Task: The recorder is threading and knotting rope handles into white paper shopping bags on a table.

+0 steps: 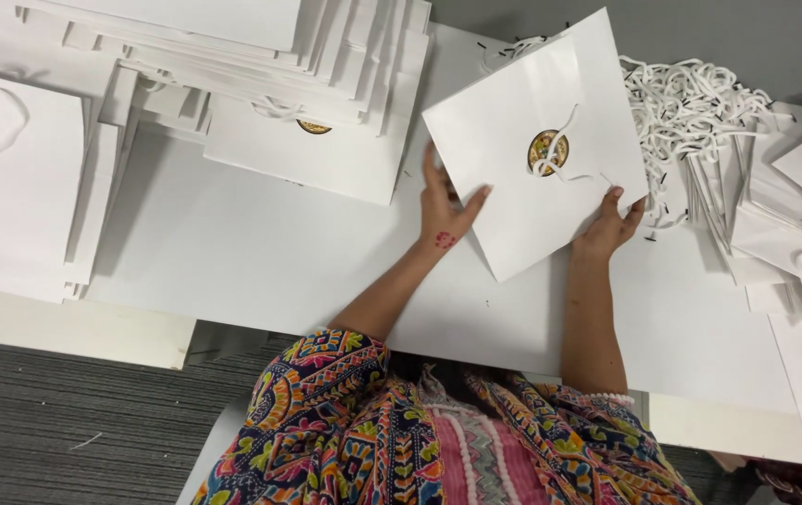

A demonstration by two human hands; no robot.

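A: Quick pass. What do the hands have?

B: Both are on one flat white paper bag [522, 178], upper centre of the frame, tilted like a diamond. It has a round gold emblem [548, 151] in the middle and a white cord handle [565, 150] looping across it.

A: Left hand?

B: The left hand [445, 210] sits at the bag's left edge, centre of the frame. Fingers are spread, thumb over the front face, the rest behind or along the edge. It is clamped on the bag. There is a small red mark on the back of the hand.

A: Right hand?

B: The right hand [611, 224] is at the bag's lower right edge, right of centre. Fingertips curl over the edge, pinching the bag. So both hands are closed on the same bag.

A: Is the bag lifted or lying flat?

B: Can't tell for sure; it is over the white table [261, 252], with its lower corner pointing toward the person.

A: Surroundings?

B: A stack of flat white bags [298, 84] fills the upper left, fanned out, with one more gold emblem peeking out. Another flat bag [8, 178] lies at the far left edge. A pile of loose white cords [700, 103] is in the upper right, just beside the held bag. More white bags [794, 215] lean at the right edge. Grey carpet [46, 421] is in the lower left. The person's patterned multicolour sleeve [326, 411] is at the bottom centre.
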